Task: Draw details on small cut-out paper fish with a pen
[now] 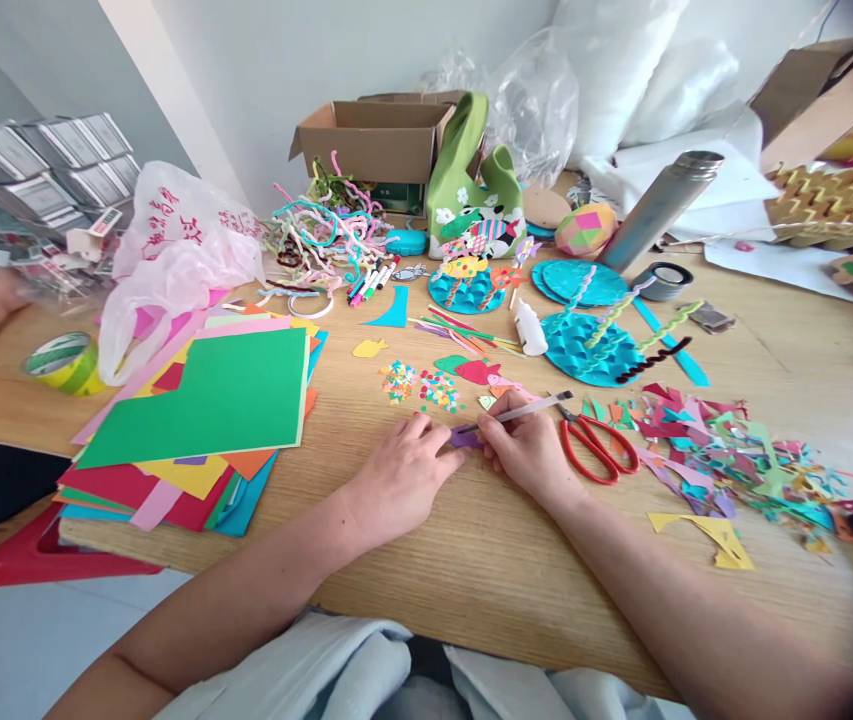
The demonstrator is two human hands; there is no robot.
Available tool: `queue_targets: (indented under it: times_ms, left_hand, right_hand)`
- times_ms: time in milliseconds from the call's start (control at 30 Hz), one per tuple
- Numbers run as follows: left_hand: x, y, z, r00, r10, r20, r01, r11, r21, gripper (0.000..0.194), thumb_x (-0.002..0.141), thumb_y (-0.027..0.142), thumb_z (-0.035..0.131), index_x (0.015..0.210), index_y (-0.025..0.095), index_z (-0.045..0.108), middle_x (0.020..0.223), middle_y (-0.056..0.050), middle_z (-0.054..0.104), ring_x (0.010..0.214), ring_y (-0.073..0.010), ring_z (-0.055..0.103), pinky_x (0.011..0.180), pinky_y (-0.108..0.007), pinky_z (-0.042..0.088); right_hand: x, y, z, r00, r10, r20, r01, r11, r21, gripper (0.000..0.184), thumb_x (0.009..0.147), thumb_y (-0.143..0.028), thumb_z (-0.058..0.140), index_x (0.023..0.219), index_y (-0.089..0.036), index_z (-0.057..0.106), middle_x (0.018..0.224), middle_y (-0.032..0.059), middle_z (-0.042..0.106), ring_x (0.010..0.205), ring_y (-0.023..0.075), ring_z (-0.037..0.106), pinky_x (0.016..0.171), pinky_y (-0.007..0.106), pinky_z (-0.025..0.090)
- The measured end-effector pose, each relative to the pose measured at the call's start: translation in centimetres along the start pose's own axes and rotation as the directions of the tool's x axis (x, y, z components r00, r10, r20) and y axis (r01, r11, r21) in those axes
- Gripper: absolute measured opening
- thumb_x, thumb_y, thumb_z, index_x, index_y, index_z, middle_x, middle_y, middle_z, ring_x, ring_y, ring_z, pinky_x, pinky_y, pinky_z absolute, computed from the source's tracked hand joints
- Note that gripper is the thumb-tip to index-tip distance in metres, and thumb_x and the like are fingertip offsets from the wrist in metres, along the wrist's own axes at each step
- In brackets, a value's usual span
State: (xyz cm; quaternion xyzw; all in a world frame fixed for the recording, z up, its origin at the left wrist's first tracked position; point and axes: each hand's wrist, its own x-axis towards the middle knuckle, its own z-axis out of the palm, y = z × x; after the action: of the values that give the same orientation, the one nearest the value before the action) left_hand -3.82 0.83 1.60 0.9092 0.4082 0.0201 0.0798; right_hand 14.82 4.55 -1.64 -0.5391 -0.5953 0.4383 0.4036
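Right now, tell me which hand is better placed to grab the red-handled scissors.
Likely the right hand: the scissors lie just beside it, though it holds a pen. The left hand, by the purple paper, is farther away.

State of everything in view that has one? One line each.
Cardboard box: open on top
Pen: in right hand
Purple paper: flat, left hand at its edge
Scissors: on table, blades mostly hidden, open or shut unclear
Green sheet: notched, atop stack
Pipe cleaners: tangled heap
Paper scraps: loose, scattered
Yellow fish: cut out
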Motion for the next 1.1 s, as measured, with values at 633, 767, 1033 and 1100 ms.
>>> queue_targets:
  times_ms: [633, 767, 1033, 1100]
  left_hand:
    - [0.01, 0.05, -0.18, 1.0, -0.001, 0.009, 0.001, 1.0, -0.017, 0.044, 0.092, 0.006, 0.04, 0.128, 0.023, 0.059, 0.117, -0.008, 0.057, 0.113, -0.0278, 0.045, 0.097, -0.043, 0.047]
    - [0.02, 0.1, -0.25, 1.0, -0.008, 0.022, 0.009, 1.0, -0.019, 0.045, 0.091, 0.005, 0.041, 0.128, 0.022, 0.059, 0.118, -0.009, 0.057, 0.113, -0.0279, 0.044, 0.097, -0.043, 0.047]
    - [0.04, 0.06, -0.22, 1.0, -0.003, 0.016, 0.003, 1.0, -0.009, 0.044, 0.092, 0.006, 0.04, 0.127, 0.023, 0.06, 0.117, -0.008, 0.057, 0.112, -0.0271, 0.045, 0.097, -0.043, 0.047]
    - [0.02, 0.04, -0.19, 1.0, -0.001, 0.014, 0.001, 1.0, -0.008, 0.043, 0.092, 0.006, 0.041, 0.127, 0.022, 0.06, 0.118, -0.009, 0.057, 0.112, -0.0274, 0.045, 0.096, -0.043, 0.048]
  right_hand:
    - [0.0, 0.04, 0.03, 1.0, -0.001, 0.0, 0.001, 1.0, 0.015, 0.021, 0.079, -0.028, 0.062, 0.069, -0.025, 0.044, 0.045, -0.0056, 0.052, 0.032, 0.0111, 0.045, 0.032, 0.023, 0.033]
    - [0.0, 0.05, -0.01, 1.0, -0.001, 0.003, 0.001, 1.0, 0.008, 0.02, 0.08, -0.028, 0.061, 0.069, -0.025, 0.045, 0.045, -0.0056, 0.052, 0.032, 0.0115, 0.045, 0.033, 0.023, 0.033]
    - [-0.03, 0.12, 0.01, 1.0, 0.003, -0.006, -0.003, 1.0, 0.013, 0.021, 0.079, -0.03, 0.062, 0.069, -0.025, 0.044, 0.045, -0.0056, 0.051, 0.034, 0.0115, 0.045, 0.035, 0.023, 0.033]
    - [-0.02, 0.16, -0.02, 0.999, -0.032, -0.041, 0.032, 0.999, 0.002, 0.02, 0.079, -0.028, 0.061, 0.068, -0.025, 0.045, 0.046, -0.0056, 0.05, 0.036, 0.0118, 0.045, 0.037, 0.024, 0.034]
